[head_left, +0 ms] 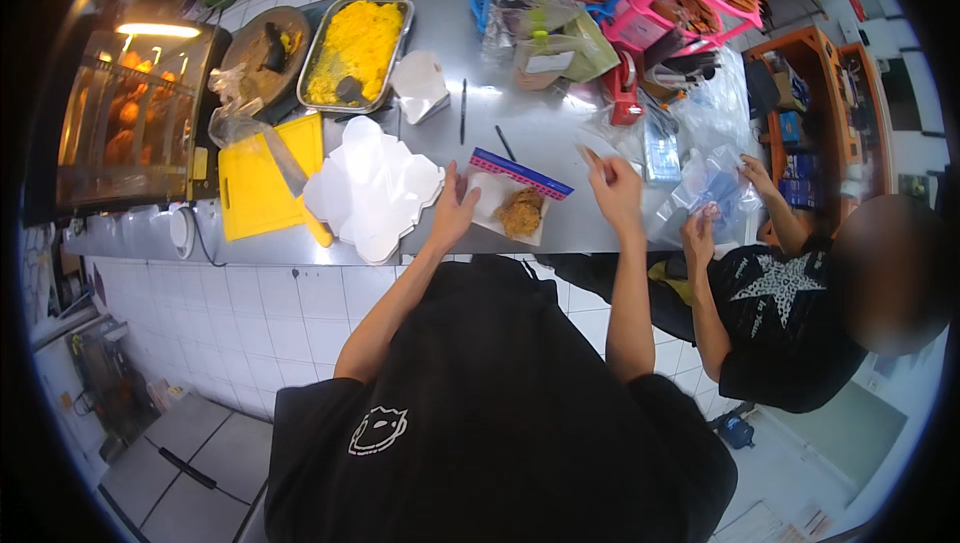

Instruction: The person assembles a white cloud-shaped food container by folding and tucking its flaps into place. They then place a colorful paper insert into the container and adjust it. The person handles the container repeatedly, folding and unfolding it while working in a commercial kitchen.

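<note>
An open paper food box (541,234) stands near the table's front edge, with a piece of fried chicken (520,213) and white rice (490,192) in it. Its raised far flap (520,174) is purple and pink. My left hand (455,215) grips the box's left side, thumb and fingers on its edge. To the right of the box, above the table, my right hand (617,189) is closed in a pinch. A small, thin, light-brown thing (588,154) sticks out from its fingertips, too small to name.
Unfolded white boxes (365,188) lie left, beside a yellow cutting board (250,178) with a knife (283,161). Behind are a tray of yellow rice (355,48) and a red tape dispenser (626,93). At right, a co-worker's hands (700,228) handle clear plastic bags (712,183).
</note>
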Tool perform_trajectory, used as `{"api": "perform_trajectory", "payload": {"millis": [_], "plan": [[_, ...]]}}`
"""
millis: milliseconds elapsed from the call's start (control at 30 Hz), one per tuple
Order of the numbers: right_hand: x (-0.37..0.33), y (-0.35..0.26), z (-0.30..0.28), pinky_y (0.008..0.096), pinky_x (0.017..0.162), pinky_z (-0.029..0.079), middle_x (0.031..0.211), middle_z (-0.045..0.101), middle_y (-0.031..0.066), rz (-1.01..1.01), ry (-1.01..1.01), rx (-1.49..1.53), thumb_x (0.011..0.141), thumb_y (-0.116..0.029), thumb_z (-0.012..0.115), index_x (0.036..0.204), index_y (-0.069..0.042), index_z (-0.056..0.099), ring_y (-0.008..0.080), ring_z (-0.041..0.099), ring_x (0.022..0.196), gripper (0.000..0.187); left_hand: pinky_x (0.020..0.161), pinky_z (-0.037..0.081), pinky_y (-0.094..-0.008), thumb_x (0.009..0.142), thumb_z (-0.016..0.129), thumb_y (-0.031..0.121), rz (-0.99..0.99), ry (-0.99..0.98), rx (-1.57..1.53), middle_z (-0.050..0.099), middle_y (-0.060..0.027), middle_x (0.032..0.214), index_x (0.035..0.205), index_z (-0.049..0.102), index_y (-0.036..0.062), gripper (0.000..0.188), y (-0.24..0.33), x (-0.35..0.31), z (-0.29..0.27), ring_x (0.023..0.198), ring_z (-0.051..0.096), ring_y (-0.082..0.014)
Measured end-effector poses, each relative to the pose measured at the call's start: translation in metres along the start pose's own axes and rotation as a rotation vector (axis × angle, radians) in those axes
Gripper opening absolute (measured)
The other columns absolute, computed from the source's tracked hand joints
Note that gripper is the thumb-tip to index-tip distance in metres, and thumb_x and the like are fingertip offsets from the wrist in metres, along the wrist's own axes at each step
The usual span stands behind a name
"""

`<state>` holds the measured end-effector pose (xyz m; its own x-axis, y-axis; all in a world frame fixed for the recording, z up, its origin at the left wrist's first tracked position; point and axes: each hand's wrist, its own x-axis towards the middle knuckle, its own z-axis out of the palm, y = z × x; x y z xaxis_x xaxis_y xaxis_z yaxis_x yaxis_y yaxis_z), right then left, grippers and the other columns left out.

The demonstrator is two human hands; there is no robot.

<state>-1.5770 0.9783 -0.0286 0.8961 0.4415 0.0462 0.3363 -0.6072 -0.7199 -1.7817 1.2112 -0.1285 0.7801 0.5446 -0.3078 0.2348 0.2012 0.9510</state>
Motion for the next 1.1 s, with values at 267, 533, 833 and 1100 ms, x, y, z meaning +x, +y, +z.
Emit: {"api": "perform_trajectory", "payload": {"millis": [267,533,833,1100], "plan": [[-0.096,-0.051,0.000,0.0377,0.063,0.048,0.067,0.064,0.0137,0.149,-0.268,-0.164,0.083,-0.016,0.070,0.084,0.001,0.067,0.0218,0.061,0.062,0.018,0.069,0.054,-0.0311,0.098,0.059,0.016,-0.027,0.062,-0.105,0.074,-0.0098,0.090,0.111,0.072,0.0014,0.023,0.091,-0.020,-0.131,0.080,0.070,-0.0143],[-0.111,-0.082,0.077,0.0413,0.074,0.051,0.081,0.062,0.0139,0.117,0.010,-0.205,0.087,-0.010,0.069,0.117,0.001,0.062,0.0287,0.063,0.077,0.033,0.056,0.049,-0.0324,0.106,0.053,0.026,0.840,1.350,-0.005,0.062,-0.0038,0.076,0.096,0.064,0.0052,0.025,0.257,-0.035,-0.608,0.062,0.057,-0.0153],[-0.041,-0.100,0.058,0.0431,0.100,0.049,0.123,0.067,0.0239,-0.319,0.134,-0.231,0.085,-0.029,0.080,0.127,-0.002,0.063,0.0409,0.064,0.113,0.051,0.073,0.050,-0.0250,0.102,0.058,0.019,0.814,0.516,-0.005,0.065,-0.0033,0.091,0.106,0.068,0.0049,0.018,0.300,-0.025,-0.555,0.079,0.060,-0.0118],[-0.082,-0.119,0.070,0.0531,0.067,0.051,0.077,0.067,0.0285,0.174,0.001,-0.415,0.092,-0.026,0.065,0.087,0.004,0.066,0.0467,0.068,0.074,0.031,0.082,0.053,-0.0341,0.107,0.050,0.031,0.205,-0.761,0.142,0.073,-0.0117,0.097,0.112,0.069,-0.0001,0.037,0.109,-0.020,-0.110,0.088,0.070,-0.0208]]}}
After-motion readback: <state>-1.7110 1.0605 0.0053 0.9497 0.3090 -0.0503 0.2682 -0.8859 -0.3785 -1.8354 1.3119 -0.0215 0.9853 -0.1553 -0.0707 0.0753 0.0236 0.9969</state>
